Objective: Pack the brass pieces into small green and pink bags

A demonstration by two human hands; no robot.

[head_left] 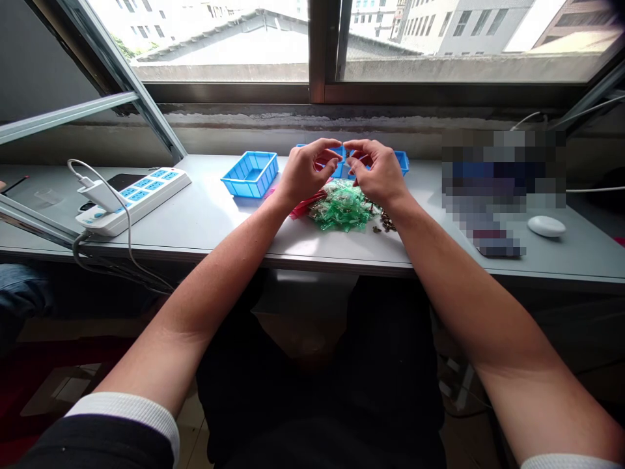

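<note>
Near the green heap [344, 208], both hands [312, 166] [378, 170] curled inward, almost touching

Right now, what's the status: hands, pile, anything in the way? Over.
Left hand and right hand raised, close together; any held piece too small to tell. Green pile heaped on table. Right hand partly hides blue bin behind.

A single head-worn camera looked forward and down across the tabletop [205, 215].
It sat at the person's own eye level, above the lap [317, 417], and faced the window [322, 52] behind the tabletop. The forearms [215, 280] reached away from it, largest near the lens, with the fingers [327, 142] farther off, slightly above mid-frame.
</note>
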